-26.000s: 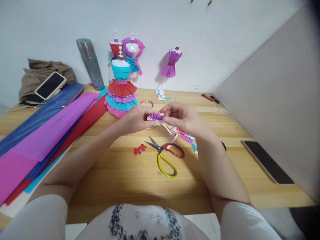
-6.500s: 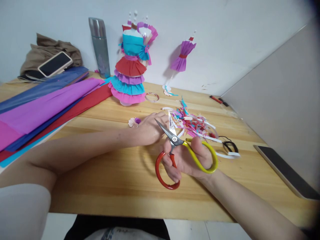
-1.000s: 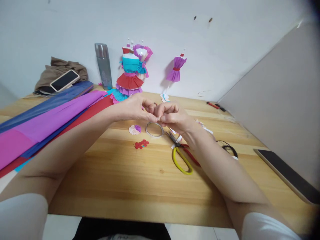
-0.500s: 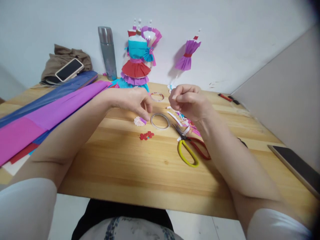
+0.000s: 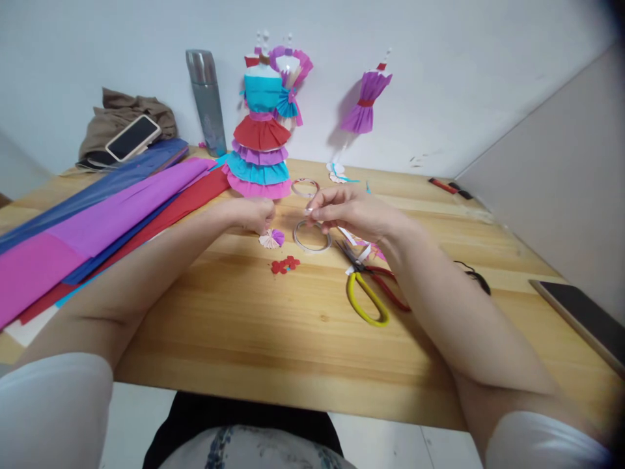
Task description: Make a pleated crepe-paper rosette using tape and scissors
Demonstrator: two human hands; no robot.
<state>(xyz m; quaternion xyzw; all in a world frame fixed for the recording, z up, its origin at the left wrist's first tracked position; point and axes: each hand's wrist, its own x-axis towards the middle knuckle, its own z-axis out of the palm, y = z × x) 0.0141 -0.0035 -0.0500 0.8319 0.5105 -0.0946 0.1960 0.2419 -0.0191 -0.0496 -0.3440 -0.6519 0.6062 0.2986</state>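
My left hand [image 5: 258,215] is closed just above a small pleated white-and-purple paper piece [image 5: 271,239]; its fingertips point down, and whether they pinch anything is hidden. My right hand [image 5: 336,212] pinches a tiny white piece [image 5: 308,212] between thumb and index finger, over a clear tape roll [image 5: 312,247] lying flat. Small red paper flowers [image 5: 285,264] rest nearer me. Scissors [image 5: 368,299] with one yellow and one red handle lie below my right hand, their blades slightly apart near white paper scraps [image 5: 365,253].
Dressed paper figures [image 5: 262,133] and a purple-dressed one [image 5: 367,104] stand along the wall. A bottle [image 5: 208,104] stands at back left beside a phone [image 5: 133,138] and cloth. Crepe paper [image 5: 97,228] covers the left side; a tablet [image 5: 581,319] lies right.
My left hand has moved down and left toward the pleated piece, its fingers now closed. My right hand has moved left and lower over the tape roll, and the white piece now shows.
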